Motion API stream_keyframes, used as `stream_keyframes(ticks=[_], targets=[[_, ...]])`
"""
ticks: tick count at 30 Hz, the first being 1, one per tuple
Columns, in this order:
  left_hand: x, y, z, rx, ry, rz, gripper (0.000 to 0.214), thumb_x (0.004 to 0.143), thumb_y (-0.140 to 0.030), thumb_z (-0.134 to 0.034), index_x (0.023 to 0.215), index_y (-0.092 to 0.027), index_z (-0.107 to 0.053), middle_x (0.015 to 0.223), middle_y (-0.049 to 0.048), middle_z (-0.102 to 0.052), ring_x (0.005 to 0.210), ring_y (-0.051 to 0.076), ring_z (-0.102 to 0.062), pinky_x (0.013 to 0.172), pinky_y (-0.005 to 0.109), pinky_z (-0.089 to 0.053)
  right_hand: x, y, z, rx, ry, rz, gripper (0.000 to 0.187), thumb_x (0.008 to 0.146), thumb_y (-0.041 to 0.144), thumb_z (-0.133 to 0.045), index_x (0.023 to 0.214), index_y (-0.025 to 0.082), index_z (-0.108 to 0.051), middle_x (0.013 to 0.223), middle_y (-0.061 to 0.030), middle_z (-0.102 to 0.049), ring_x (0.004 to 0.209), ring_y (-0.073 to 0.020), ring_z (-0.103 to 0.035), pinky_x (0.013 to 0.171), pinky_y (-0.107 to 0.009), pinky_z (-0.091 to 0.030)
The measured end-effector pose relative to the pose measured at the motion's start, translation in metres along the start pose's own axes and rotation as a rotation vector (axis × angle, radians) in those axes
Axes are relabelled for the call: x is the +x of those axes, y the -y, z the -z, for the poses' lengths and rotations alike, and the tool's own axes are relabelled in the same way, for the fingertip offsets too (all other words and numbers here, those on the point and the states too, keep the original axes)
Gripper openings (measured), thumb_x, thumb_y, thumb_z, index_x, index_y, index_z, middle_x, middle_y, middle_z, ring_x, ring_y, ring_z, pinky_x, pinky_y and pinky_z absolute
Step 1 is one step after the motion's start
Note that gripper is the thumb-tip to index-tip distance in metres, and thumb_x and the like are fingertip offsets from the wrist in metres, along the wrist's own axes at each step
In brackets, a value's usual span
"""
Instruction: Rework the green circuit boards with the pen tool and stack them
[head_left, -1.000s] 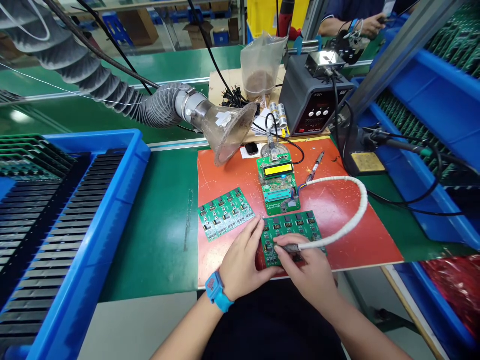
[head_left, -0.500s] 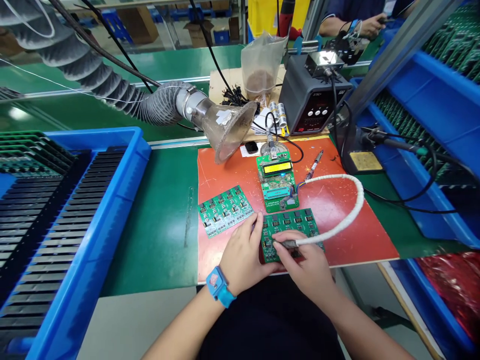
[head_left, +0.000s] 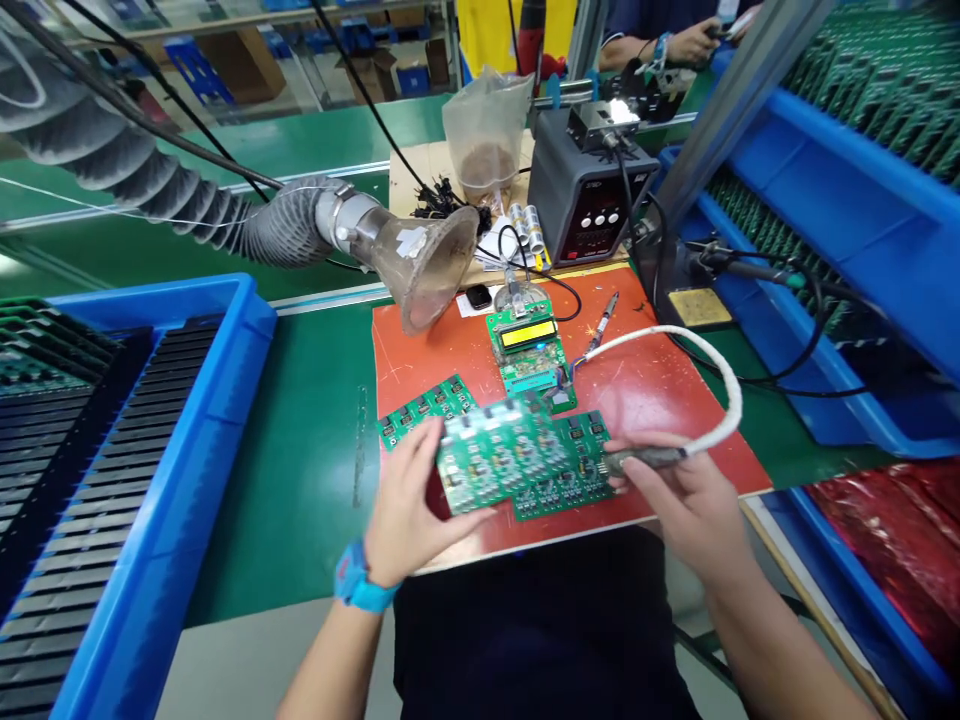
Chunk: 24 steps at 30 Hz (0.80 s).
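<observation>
My left hand (head_left: 409,510) grips the left edge of a green circuit board (head_left: 499,455), thumb below it. Motion blurs this board, which is tilted and overlaps two others. One circuit board (head_left: 589,475) lies on the red mat under its right side; another circuit board (head_left: 420,408) is partly covered behind my left hand. To the right, my right hand (head_left: 697,515) is closed around a dark pin-tipped probe (head_left: 646,458) on a white-sleeved cable (head_left: 724,375). Its pins point left, close to the right end of the lying board. The cable leads to a programmer board (head_left: 529,350) with a lit yellow display.
A fume-extraction funnel (head_left: 435,265) hangs at the mat's back left. Behind stands a soldering station (head_left: 581,185); its iron stand (head_left: 697,300) is at right. Blue bins (head_left: 225,400) flank the bench. A pen (head_left: 604,320) lies on the red mat (head_left: 675,400). A co-worker's hand (head_left: 694,42) shows beyond.
My left hand has moved left and now holds a circuit board up off the mat. My right hand has drawn the probe to the right, away from where it touched the board. The view has shifted.
</observation>
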<state>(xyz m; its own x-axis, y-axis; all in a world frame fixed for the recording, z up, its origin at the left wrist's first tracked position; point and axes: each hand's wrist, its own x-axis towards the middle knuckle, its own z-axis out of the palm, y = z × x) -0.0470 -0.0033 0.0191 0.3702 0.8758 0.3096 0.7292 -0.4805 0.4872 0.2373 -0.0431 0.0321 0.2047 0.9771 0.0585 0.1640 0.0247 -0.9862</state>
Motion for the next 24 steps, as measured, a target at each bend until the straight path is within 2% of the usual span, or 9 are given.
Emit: stream_keyframes(ticks=[5, 7, 9, 11, 13, 16, 18, 20, 24], targets=[[-0.019, 0.046, 0.02, 0.077, -0.076, 0.203, 0.094, 0.072, -0.055, -0.075, 0.148, -0.023, -0.03, 0.143, 0.0147, -0.044, 0.132, 0.037, -0.044, 0.109, 0.055, -0.04, 0.007, -0.021, 0.017, -0.133, 0.005, -0.023, 0.027, 0.092, 0.037, -0.059, 0.114, 0.02, -0.057, 0.099, -0.0074, -0.069, 0.072, -0.016, -0.067, 0.067, -0.031, -0.061], [-0.023, 0.055, 0.022, 0.094, -0.061, 0.251, 0.091, 0.075, -0.053, -0.073, 0.148, -0.024, -0.029, 0.146, 0.015, -0.041, 0.137, 0.038, -0.037, 0.111, 0.058, -0.036, 0.006, -0.027, 0.018, -0.185, -0.002, -0.02, 0.028, 0.093, 0.037, -0.056, 0.116, 0.02, -0.056, 0.101, -0.0081, -0.068, 0.076, -0.0171, -0.066, 0.07, -0.033, -0.06], [-0.023, 0.056, 0.02, 0.116, -0.026, 0.265, 0.088, 0.077, -0.05, -0.072, 0.149, -0.025, -0.027, 0.152, 0.016, -0.033, 0.143, 0.041, -0.025, 0.111, 0.063, -0.031, 0.005, -0.03, 0.018, -0.224, -0.001, -0.02, 0.028, 0.094, 0.037, -0.055, 0.116, 0.02, -0.055, 0.103, -0.0087, -0.067, 0.081, -0.0182, -0.066, 0.074, -0.035, -0.059], [-0.021, 0.049, 0.016, 0.158, -0.014, 0.248, 0.086, 0.078, -0.049, -0.072, 0.148, -0.026, -0.029, 0.158, 0.0163, -0.019, 0.145, 0.045, -0.011, 0.11, 0.069, -0.025, 0.004, -0.031, 0.018, -0.249, 0.002, -0.017, 0.028, 0.095, 0.038, -0.054, 0.116, 0.02, -0.055, 0.104, -0.0091, -0.066, 0.083, -0.0189, -0.066, 0.075, -0.036, -0.058], [-0.016, 0.034, 0.009, 0.196, -0.059, 0.198, 0.082, 0.076, -0.046, -0.075, 0.145, -0.027, -0.033, 0.16, 0.015, -0.011, 0.145, 0.047, -0.003, 0.109, 0.073, -0.019, 0.004, -0.031, 0.019, -0.261, 0.003, -0.011, 0.027, 0.095, 0.038, -0.053, 0.116, 0.02, -0.055, 0.104, -0.0093, -0.066, 0.084, -0.0191, -0.066, 0.075, -0.036, -0.058], [-0.011, 0.003, -0.004, 0.123, -0.144, 0.069, 0.069, 0.08, -0.035, -0.073, 0.14, -0.03, -0.04, 0.156, 0.0111, -0.026, 0.146, 0.042, -0.012, 0.112, 0.07, -0.021, 0.004, -0.03, 0.019, -0.263, 0.006, 0.001, 0.027, 0.096, 0.038, -0.052, 0.116, 0.02, -0.055, 0.103, -0.0092, -0.066, 0.083, -0.0193, -0.065, 0.075, -0.036, -0.058], [-0.009, -0.015, -0.015, 0.006, -0.071, -0.048, 0.058, 0.084, -0.03, -0.07, 0.136, -0.028, -0.044, 0.149, 0.0117, -0.038, 0.145, 0.036, -0.024, 0.112, 0.063, -0.03, 0.004, -0.03, 0.019, -0.265, 0.01, 0.005, 0.026, 0.096, 0.038, -0.052, 0.115, 0.021, -0.055, 0.103, -0.009, -0.066, 0.084, -0.0192, -0.065, 0.076, -0.036, -0.058], [-0.008, -0.027, -0.026, -0.088, 0.039, -0.147, 0.05, 0.087, -0.029, -0.066, 0.132, -0.024, -0.048, 0.146, 0.0141, -0.043, 0.142, 0.033, -0.032, 0.11, 0.055, -0.039, 0.003, -0.03, 0.019, -0.272, 0.013, 0.006, 0.025, 0.096, 0.038, -0.052, 0.115, 0.021, -0.055, 0.103, -0.0088, -0.066, 0.084, -0.0193, -0.066, 0.077, -0.036, -0.058], [-0.007, -0.032, -0.042, -0.115, 0.144, -0.234, 0.048, 0.087, -0.033, -0.065, 0.131, -0.019, -0.049, 0.144, 0.0185, -0.046, 0.138, 0.033, -0.04, 0.105, 0.051, -0.046, 0.001, -0.031, 0.02, -0.293, 0.016, 0.004, 0.025, 0.096, 0.038, -0.052, 0.115, 0.022, -0.054, 0.105, -0.0082, -0.066, 0.085, -0.0199, -0.066, 0.079, -0.038, -0.057]])
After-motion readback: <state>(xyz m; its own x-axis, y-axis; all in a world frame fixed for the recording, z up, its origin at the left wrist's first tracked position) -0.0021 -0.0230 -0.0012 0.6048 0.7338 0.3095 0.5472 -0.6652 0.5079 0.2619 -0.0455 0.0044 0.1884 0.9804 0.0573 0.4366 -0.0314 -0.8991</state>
